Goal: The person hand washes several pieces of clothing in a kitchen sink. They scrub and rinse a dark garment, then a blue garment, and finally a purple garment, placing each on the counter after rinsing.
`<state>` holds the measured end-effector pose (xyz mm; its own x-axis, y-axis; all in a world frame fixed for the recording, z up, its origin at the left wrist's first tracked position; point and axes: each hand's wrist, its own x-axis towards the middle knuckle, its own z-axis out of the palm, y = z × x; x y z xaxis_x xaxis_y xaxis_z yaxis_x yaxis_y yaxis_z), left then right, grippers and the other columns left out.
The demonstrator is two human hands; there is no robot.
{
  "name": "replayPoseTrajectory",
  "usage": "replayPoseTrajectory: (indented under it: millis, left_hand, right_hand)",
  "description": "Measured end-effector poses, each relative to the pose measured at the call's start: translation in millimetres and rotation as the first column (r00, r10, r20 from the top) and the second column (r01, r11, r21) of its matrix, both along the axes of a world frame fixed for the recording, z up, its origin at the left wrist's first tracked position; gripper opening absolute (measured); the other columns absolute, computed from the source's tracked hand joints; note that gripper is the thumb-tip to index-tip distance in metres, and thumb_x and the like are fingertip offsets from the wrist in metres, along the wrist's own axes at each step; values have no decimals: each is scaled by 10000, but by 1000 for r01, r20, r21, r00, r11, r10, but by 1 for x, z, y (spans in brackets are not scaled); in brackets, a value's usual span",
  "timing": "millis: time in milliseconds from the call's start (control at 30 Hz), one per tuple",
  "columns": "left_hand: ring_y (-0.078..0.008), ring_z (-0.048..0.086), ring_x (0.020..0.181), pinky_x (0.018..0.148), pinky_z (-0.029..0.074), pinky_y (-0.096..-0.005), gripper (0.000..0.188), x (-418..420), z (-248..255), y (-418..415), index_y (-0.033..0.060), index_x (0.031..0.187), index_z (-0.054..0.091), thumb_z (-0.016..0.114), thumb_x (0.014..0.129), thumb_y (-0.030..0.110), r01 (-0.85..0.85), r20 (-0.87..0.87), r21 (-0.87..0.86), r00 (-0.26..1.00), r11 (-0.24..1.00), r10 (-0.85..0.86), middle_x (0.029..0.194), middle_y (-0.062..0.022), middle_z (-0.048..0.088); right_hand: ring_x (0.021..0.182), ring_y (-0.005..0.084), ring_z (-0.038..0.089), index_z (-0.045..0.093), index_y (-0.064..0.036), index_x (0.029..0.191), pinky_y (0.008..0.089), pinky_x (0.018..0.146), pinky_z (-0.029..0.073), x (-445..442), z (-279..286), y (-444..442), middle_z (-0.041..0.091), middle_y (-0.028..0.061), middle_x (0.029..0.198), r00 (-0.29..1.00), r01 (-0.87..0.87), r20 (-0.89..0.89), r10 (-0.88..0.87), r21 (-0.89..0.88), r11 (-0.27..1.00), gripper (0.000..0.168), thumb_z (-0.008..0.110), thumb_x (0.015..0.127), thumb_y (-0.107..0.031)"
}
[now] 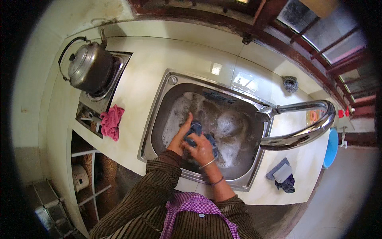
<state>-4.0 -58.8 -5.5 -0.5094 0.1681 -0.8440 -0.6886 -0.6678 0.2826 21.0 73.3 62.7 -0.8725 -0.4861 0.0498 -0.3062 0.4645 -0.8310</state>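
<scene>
Both hands are over a stainless steel sink [149,131] that holds foamy water. My left hand [181,134] has its thumb raised and holds a dark blue wet cloth [195,128] against its palm. My right hand [202,148], with a bangle at the wrist, lies over the same cloth, its fingers bent and pressed on it. Part of the cloth hangs beside the right hand's knuckles. Where the fingers overlap, the exact grip is hidden. The chrome faucet [298,139] arches in from the right, and the water below it is churned and white.
A metal kettle [89,67] stands on a gas stove at the left, near a crumpled pink cloth [112,122]. Right of the sink, a pale block [282,173] rests on dark cloths. A steel wool scrubber [290,84] lies behind the faucet; a blue basin [330,148] is beyond the counter.
</scene>
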Motion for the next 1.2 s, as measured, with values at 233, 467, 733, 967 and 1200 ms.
replayPoseTrajectory:
  millis: [233,467,733,967,1200]
  left_hand:
    - [-177,632,719,635,531,-354,428,13,-58,49,76,928,606,489,910,487,-238,-298,272,900,932,317,748,-66,632]
    - [-190,555,909,805,448,-414,555,-3,21,46,81,1198,498,627,831,478,-141,-334,-350,942,926,17,1018,-35,596]
    - [-271,507,1100,875,401,-590,836,21,-24,23,117,1206,514,545,688,772,-188,-94,85,976,978,196,1178,-111,545]
    - [-229,565,981,860,456,-364,534,29,-9,19,41,1215,511,527,889,464,-217,-253,248,926,944,279,1120,-108,571]
    - [-242,543,1035,869,450,-355,397,31,-11,76,-15,1232,476,467,936,250,-21,-120,-667,989,744,-81,1161,-131,553]
  right_hand:
    - [552,360,558,611,-135,789,452,494,426,-33,-27,-3,567,140,608,857,455,-319,-405,101,885,255,577,843,-381]
    - [909,396,594,589,-104,1130,452,779,478,-81,-119,131,621,213,1014,943,302,-6,-333,441,845,408,477,911,-430]
    - [1098,271,558,583,-77,1143,359,936,425,-46,-67,40,606,127,1145,928,-36,359,97,-172,984,365,657,786,-100]
    - [644,332,586,609,-96,761,398,564,444,15,30,-35,601,136,717,974,181,-137,-183,-30,983,131,640,793,-218]
    - [702,417,592,582,-87,833,485,614,469,-75,-71,47,615,218,761,900,435,-182,-396,389,812,176,513,867,-245]
